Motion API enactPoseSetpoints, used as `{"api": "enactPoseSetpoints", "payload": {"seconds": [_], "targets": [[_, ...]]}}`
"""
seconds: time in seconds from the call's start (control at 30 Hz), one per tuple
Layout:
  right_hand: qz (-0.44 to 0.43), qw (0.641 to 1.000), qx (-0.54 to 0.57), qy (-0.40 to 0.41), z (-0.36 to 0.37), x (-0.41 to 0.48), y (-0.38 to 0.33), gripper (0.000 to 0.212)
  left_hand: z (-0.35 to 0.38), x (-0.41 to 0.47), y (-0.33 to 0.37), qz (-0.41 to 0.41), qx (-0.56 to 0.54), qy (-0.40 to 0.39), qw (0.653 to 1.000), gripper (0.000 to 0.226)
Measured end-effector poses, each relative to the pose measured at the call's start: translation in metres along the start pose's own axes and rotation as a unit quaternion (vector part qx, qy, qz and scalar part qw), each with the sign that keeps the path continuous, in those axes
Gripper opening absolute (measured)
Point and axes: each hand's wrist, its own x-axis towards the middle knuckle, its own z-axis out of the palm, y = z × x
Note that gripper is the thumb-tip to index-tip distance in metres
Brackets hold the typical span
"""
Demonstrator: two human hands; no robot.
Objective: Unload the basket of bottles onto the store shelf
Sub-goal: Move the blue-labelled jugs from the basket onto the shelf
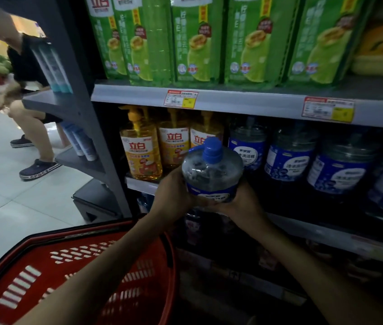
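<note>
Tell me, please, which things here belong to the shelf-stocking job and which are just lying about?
Job: blue-capped bottle, left hand and right hand gripping it, red basket, middle shelf.
Other: yellow pump bottles, green packs, price tags, another person.

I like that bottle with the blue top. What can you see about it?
The bottle is round, wide and see-through, plastic by its look, with clear liquid inside. It has a blue pump top and a blue-and-white label low down. It is held upright in front of matching bottles on the shelf. The left hand and the right hand grip its lower sides.
</note>
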Motion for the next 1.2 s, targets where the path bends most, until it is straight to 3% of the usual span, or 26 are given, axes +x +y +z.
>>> {"api": "enactPoseSetpoints", "payload": {"seconds": [0.1, 0.37, 0.43, 0.57, 1.07, 1.2], "targets": [[-0.011, 0.998, -0.045, 0.041, -0.014, 0.008, 0.004, 0.098, 0.016, 0.015, 0.006, 0.008, 0.002, 0.002, 1.000, 0.103], [0.003, 0.987, -0.099, 0.129, -0.047, 0.026, 0.021, 0.105, 0.054, 0.044, 0.021, 0.004, -0.009, 0.003, 1.000, 0.097], [0.017, 0.986, -0.094, 0.136, -0.052, 0.030, 0.023, 0.104, 0.061, 0.053, 0.025, -0.005, -0.014, -0.002, 1.000, 0.100], [0.038, 0.986, -0.086, 0.135, -0.061, 0.036, 0.030, 0.105, 0.074, 0.063, 0.032, -0.023, -0.032, -0.008, 0.999, 0.086], [0.058, 0.989, -0.067, 0.118, -0.061, 0.033, 0.039, 0.100, 0.089, 0.065, 0.028, -0.069, -0.055, -0.022, 0.996, 0.115], [0.083, 0.981, -0.105, 0.137, -0.055, 0.025, 0.034, 0.097, 0.083, 0.063, 0.031, -0.069, -0.018, -0.058, 0.996, 0.101]]}}
